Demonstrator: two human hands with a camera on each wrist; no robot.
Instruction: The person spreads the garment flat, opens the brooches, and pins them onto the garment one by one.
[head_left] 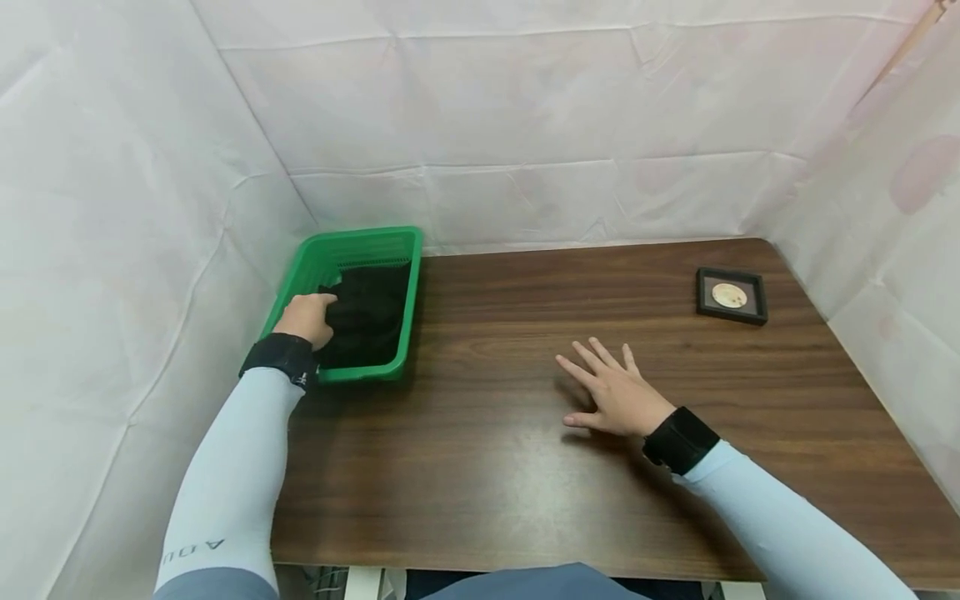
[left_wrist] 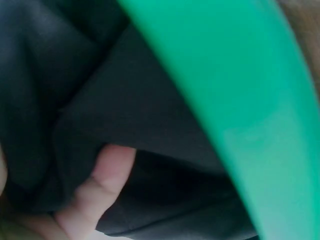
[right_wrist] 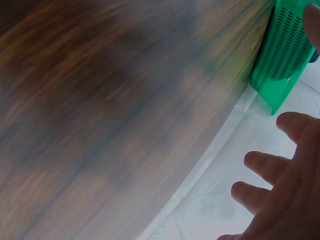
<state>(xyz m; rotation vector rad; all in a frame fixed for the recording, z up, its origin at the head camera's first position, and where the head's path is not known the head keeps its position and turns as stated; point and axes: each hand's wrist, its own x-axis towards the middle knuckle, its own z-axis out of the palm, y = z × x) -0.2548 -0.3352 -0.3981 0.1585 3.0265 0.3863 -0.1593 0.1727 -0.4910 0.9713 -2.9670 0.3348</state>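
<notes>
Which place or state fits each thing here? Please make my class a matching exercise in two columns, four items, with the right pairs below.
Things
1. Green plastic basket
2. Black cloth
3. Right hand
4. Black frame with a pale disc

Places or states
A. Fingers spread, holding nothing
B. At the back right of the wooden tabletop
C. At the tabletop's left end
D. Lying inside a container

Pairs: 1-C, 2-D, 3-A, 4-B

Pale left sleeve (head_left: 232, 467): dark lettering (head_left: 193, 550) towards elbow, "A" legible, following letters uncertain. Left black wristband (head_left: 279, 354): whitish marks, too small to read.
</notes>
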